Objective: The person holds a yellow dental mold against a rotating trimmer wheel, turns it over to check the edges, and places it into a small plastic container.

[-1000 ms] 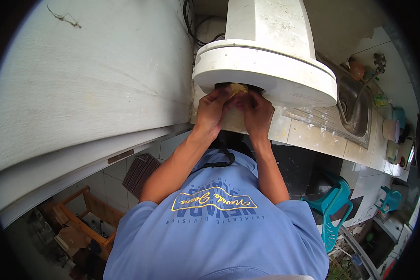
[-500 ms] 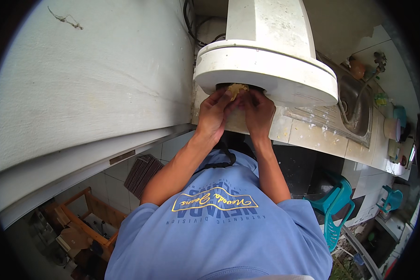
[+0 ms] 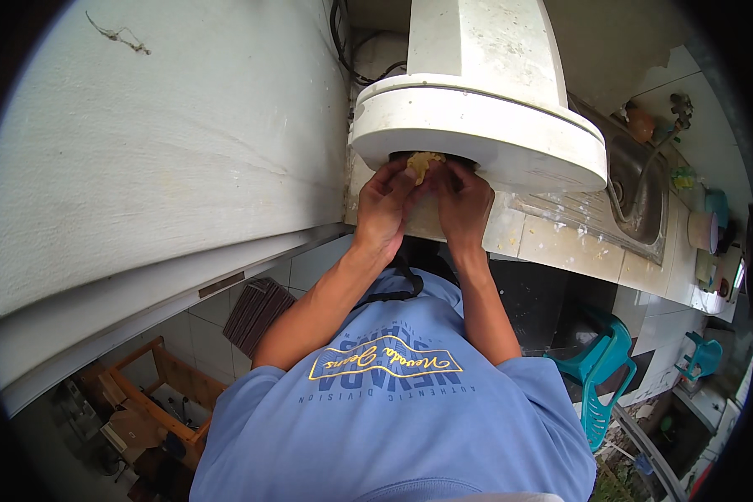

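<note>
A crumpled, pale-yellow lump (image 3: 423, 165) is pinched between the fingers of both my hands; its kind cannot be made out. My left hand (image 3: 381, 209) closes on its left side, thumb up against it. On the other side my right hand (image 3: 465, 207) has its fingers bent in towards the same lump, and its fingertips are partly hidden. Both hands are just under the front edge of a large white, rounded housing (image 3: 477, 125). A dark opening or object shows behind the lump, mostly covered by the hands and the housing.
A tiled counter (image 3: 560, 243) with white spots runs to the right, with a steel sink (image 3: 644, 201) and hose in it. A white wall surface (image 3: 167, 151) closes off the left. Green plastic chairs (image 3: 598, 372) and a wooden frame (image 3: 155, 389) stand lower down.
Both hands stay at nearly the same place. The yellow lump has turned slightly and more of its lower part shows between the fingers.
</note>
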Demonstrator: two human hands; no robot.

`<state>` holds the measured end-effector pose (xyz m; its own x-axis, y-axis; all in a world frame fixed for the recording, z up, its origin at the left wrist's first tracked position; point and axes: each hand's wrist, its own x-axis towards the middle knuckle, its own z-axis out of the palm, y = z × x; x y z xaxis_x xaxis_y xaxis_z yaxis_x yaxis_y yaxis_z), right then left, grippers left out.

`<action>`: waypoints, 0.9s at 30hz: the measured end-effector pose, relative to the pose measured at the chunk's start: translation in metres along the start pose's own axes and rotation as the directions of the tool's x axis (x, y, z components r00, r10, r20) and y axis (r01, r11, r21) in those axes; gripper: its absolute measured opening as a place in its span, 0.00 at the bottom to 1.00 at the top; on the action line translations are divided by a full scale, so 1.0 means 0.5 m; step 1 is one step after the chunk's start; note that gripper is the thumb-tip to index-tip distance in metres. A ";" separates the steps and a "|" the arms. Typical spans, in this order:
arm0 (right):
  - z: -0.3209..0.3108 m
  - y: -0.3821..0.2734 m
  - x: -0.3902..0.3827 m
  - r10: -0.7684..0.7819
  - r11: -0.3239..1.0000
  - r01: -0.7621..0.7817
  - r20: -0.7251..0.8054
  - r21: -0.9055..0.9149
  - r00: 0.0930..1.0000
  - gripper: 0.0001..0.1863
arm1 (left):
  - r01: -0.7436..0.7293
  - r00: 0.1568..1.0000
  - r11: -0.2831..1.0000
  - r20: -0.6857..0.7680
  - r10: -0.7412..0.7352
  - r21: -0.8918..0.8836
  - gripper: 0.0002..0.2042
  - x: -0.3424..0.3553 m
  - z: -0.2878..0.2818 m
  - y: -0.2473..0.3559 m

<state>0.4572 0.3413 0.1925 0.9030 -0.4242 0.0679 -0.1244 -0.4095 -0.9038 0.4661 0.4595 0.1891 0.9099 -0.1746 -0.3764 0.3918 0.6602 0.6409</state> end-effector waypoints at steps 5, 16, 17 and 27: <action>0.000 -0.011 0.000 -0.033 0.999 0.032 -0.018 -0.039 0.999 0.11 | 0.046 0.999 0.999 0.015 -0.046 0.025 0.12 -0.006 -0.005 -0.002; 0.001 -0.006 0.001 -0.022 0.999 0.023 0.012 -0.047 1.000 0.12 | 0.047 0.999 0.997 0.014 -0.048 0.062 0.13 -0.009 -0.009 -0.008; 0.002 -0.006 0.002 -0.020 0.999 0.021 0.014 -0.049 1.000 0.12 | 0.037 0.999 0.997 0.025 -0.039 0.068 0.13 -0.010 -0.009 -0.009; 0.006 -0.003 0.004 -0.055 0.997 0.055 0.013 -0.052 0.998 0.13 | 0.010 0.999 0.997 0.038 -0.013 0.076 0.17 -0.012 -0.010 -0.012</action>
<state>0.4603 0.3435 0.1925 0.9137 -0.3907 0.1116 -0.0956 -0.4736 -0.8755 0.4575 0.4601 0.1841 0.9093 -0.2104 -0.3591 0.4100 0.6013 0.6858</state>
